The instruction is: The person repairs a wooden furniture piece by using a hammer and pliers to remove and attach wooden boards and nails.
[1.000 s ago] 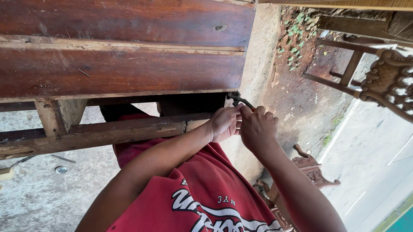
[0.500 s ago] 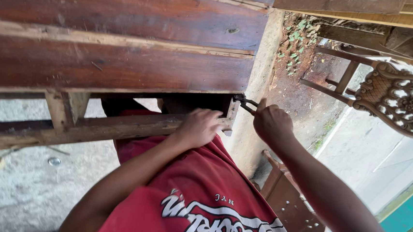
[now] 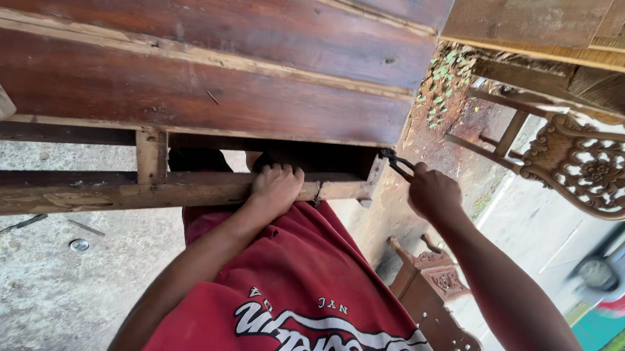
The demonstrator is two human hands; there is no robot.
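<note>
Concrete yard: L hand (image 3: 276, 188) now clamps rail (image 3: 106, 190); R hand (image 3: 434, 193) grips pincers (image 3: 395, 161).

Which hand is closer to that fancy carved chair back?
Right. The right hand grips dark metal pliers at the frame's corner, just left of the carved chair back. The left hand grips the wooden rail, farther away.

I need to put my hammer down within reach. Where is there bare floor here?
Bare concrete floor lies left of the red shirt, below the wooden rail, past a small metal ring. Right side is crowded: carved furniture pieces and a carved chair back.
</note>
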